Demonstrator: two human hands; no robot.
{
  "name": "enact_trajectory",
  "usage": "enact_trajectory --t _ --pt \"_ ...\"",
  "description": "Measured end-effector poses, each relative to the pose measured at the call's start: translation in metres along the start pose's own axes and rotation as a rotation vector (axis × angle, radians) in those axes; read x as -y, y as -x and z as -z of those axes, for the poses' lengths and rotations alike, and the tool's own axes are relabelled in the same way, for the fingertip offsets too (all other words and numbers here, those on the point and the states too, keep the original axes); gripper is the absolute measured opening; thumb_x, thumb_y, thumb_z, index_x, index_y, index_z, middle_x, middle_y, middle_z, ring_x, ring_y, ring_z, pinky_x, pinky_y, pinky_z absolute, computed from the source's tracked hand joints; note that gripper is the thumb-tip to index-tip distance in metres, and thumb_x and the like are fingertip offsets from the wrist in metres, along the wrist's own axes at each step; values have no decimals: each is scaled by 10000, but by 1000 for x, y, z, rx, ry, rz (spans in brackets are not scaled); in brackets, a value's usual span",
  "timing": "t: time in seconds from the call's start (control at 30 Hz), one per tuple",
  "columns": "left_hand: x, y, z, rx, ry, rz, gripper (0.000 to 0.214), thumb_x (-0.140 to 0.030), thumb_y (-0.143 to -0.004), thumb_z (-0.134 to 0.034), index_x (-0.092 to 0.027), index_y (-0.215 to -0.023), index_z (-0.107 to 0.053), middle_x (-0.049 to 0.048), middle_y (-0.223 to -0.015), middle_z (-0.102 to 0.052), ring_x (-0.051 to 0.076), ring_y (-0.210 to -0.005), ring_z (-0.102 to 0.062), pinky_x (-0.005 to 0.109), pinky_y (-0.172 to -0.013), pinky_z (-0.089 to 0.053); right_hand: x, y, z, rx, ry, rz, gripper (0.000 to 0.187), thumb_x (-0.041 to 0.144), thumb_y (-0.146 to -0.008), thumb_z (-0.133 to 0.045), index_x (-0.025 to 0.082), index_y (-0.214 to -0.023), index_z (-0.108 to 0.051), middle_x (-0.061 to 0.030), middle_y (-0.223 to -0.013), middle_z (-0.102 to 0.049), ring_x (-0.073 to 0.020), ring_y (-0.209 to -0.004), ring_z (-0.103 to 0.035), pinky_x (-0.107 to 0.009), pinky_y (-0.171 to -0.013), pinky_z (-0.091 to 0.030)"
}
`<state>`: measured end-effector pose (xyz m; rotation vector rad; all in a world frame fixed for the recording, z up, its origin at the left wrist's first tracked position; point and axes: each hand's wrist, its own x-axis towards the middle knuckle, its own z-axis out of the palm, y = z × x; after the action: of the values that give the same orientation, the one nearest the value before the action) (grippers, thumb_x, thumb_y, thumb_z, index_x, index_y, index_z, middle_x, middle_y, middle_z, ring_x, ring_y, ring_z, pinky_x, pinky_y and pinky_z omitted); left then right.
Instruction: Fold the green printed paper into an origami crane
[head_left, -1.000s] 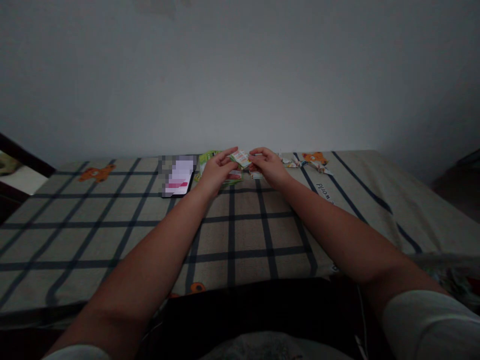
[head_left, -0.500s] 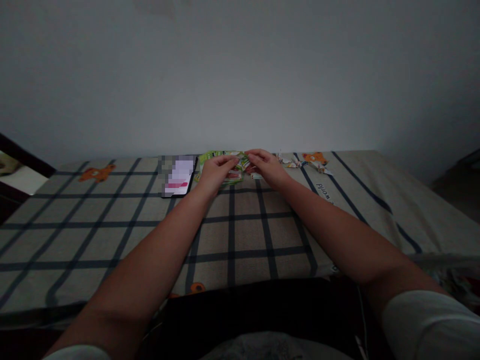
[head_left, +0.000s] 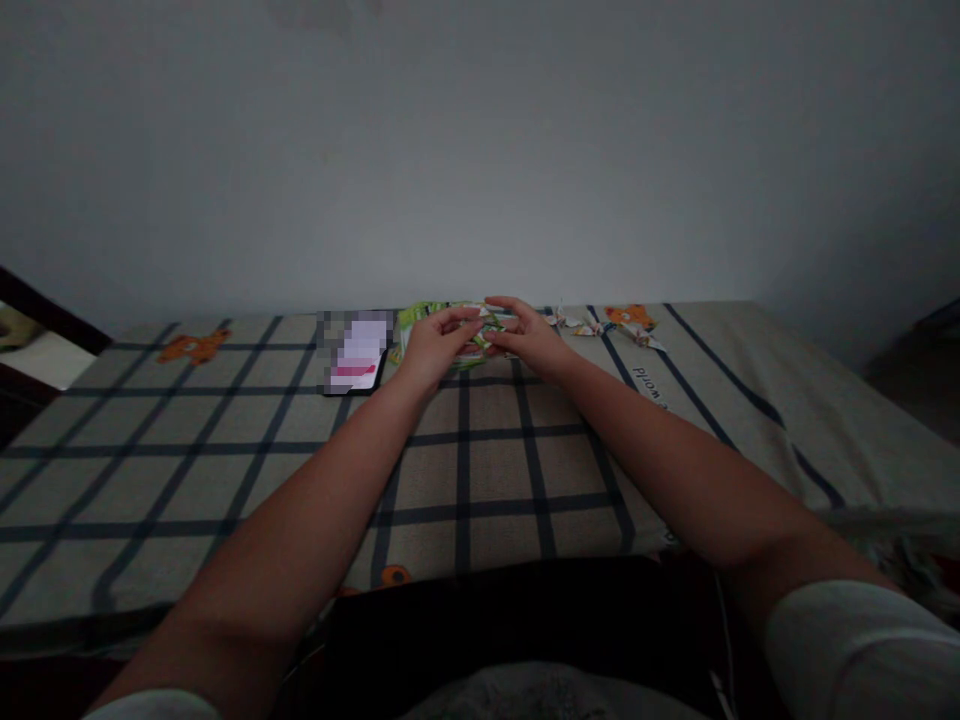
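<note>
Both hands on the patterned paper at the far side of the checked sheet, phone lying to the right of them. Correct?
Not quite: in the head view the phone lies to the left of the hands, beside the left hand. Both it and the right hand do meet on the patterned paper on the checked sheet.

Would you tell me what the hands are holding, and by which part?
Both hands, left and right, pinch a small patterned paper piece between fingertips, at its left and right edges.

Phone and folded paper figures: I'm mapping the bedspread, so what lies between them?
In the head view, both hands, left hand and right hand, meet over the green patterned paper.
</note>
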<state>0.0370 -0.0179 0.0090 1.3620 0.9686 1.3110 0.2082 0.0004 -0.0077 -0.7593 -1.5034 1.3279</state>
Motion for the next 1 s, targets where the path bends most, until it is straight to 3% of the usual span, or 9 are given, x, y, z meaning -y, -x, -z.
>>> enact_trajectory --t 0.2,0.43,0.6,0.73,0.87,1.0 --pt "1 -1 -1 -44 -54 -13 326 -220 -694 -738 -156 -1012 -701 76 -1057 -724 181 -911 -690 325 -803 -578 -2 -1 -1 25 -23 8 706 350 -656 -811 262 -1281 -494 17 -892 -705 -128 -713 -665 -287 -723 -571" --pt "1 0 -2 -84 -50 -31 299 -159 -644 -712 -153 -943 -714 55 -950 -740 162 -821 -688 283 -731 -567 4 3 -5 72 -104 -23 753 257 -612 -830 268 -1281 -485 -1 -976 -719 -158 -817 -695 -304 -764 -587" --pt "-2 2 -2 -69 -68 0 282 -260 -644 -781 -156 -901 -732 49 -899 -736 156 -751 -672 294 -706 -569 3 3 -4 81 -82 -21 751 269 -601 -848 275 -1265 -497 13 -960 -711 -151 -790 -686 -292 -740 -588" --pt "-2 1 -1 -50 -25 10 353 -407 -639 -827 -150 -864 -740 47 -859 -726 158 -746 -664 307 -733 -568 0 3 -2 72 -53 -25 772 330 -628 -849 268 -1302 -477 40 -802 -691 -139 -712 -668 -294 -736 -577" --pt "0 -2 2 -83 -15 12 422 -482 -610 -843 -141 -838 -739 40 -836 -717 141 -714 -645 285 -708 -556 0 1 0 2 -33 12 603 466 -688 -798 245 -1195 -560 35 -781 -667 -124 -682 -644 -287 -715 -563" --pt "2 -3 2 -87 -42 18 409 -458 -615 -842 -131 -836 -737 39 -813 -710 127 -682 -628 257 -654 -545 1 -1 2 -82 104 96 466 561 -680 -772 193 -937 -647 14 -764 -654 -116 -649 -610 -267 -663 -526"
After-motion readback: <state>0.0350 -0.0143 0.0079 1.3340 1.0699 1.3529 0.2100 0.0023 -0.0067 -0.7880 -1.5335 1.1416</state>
